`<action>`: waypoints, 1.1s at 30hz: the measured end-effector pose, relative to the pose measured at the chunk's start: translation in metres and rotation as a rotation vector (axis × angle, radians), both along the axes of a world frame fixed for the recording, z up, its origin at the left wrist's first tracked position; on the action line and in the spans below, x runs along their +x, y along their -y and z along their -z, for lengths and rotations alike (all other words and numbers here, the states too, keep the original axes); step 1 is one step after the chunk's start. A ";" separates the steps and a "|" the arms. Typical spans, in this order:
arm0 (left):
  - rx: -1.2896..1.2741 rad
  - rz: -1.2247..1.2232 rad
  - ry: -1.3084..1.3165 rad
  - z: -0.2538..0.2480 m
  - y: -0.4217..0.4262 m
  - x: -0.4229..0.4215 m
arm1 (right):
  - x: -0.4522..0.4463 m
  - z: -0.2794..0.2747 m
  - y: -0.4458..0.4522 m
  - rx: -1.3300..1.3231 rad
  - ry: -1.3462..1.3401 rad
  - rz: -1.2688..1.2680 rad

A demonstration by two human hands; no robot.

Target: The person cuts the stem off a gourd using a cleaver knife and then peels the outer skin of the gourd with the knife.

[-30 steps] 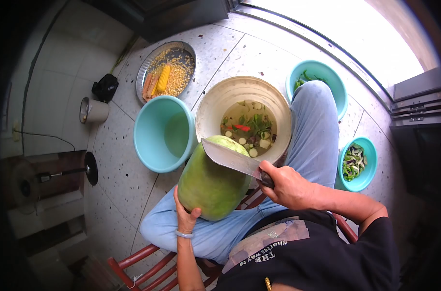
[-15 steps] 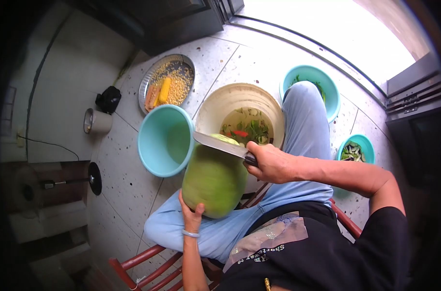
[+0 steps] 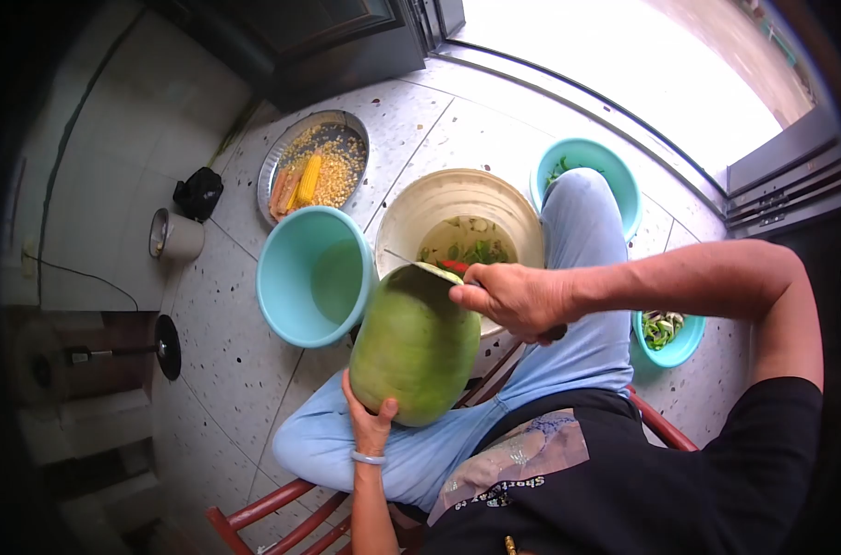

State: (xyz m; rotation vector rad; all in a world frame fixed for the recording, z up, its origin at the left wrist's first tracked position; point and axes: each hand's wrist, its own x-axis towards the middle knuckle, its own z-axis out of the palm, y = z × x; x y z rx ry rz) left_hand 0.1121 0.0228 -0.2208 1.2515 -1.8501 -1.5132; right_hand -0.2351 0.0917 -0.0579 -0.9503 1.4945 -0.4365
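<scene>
A large green melon leans across my lap, its pale cut top facing the big beige bucket. My left hand cups the melon's lower end, thumb and fingers against the rind. Wrapped around the dark handle of a knife, my right hand is at the melon's top right. The blade appears nearly edge-on and thin by the cut top, partly hidden by my hand. Murky water with green peelings and something red lies in the bucket.
A teal bucket stands left of the beige one. Behind it, a metal tray holds corn kernels and cobs. Teal basins with greens sit to the right. A red chair is under me, and a small bin stands far left.
My right hand has turned the knife from broad side to nearly edge-on, and my right elbow has risen outward. The left hand still holds the melon. The view has shifted slightly.
</scene>
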 end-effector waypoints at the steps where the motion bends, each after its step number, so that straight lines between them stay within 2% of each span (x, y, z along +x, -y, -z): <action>1: -0.012 0.003 -0.002 0.002 0.000 0.001 | -0.001 -0.002 0.007 0.055 0.012 0.016; 4: -0.010 -0.013 -0.009 -0.001 -0.001 -0.001 | -0.001 0.021 0.024 0.108 -0.023 -0.051; 8: 0.045 -0.053 -0.002 -0.015 -0.007 -0.010 | -0.001 0.046 0.032 -0.005 -0.129 -0.028; 11: 0.015 -0.032 0.007 -0.010 -0.006 -0.007 | -0.006 0.044 0.015 -0.007 -0.050 0.009; 13: -0.021 -0.027 0.017 -0.004 -0.002 -0.004 | -0.006 0.061 0.009 -0.097 -0.054 0.030; 17: -0.007 -0.060 0.041 0.000 -0.008 0.001 | -0.014 0.019 -0.033 -0.110 -0.084 -0.007; 18: -0.008 -0.048 0.023 0.000 -0.007 -0.001 | -0.005 0.039 -0.036 -0.401 -0.207 0.007; 19: -0.014 -0.033 0.006 0.000 -0.003 -0.003 | -0.004 0.051 -0.042 -0.188 -0.176 0.030; 23: -0.004 -0.017 -0.020 0.004 -0.001 -0.002 | -0.003 0.070 -0.034 -0.281 -0.158 0.069; 25: -0.004 -0.007 -0.006 0.000 -0.001 -0.001 | 0.003 0.097 -0.021 -0.345 -0.155 0.106; 33: 0.038 -0.041 -0.016 -0.008 -0.004 -0.006 | -0.005 0.109 -0.014 -0.367 -0.198 0.069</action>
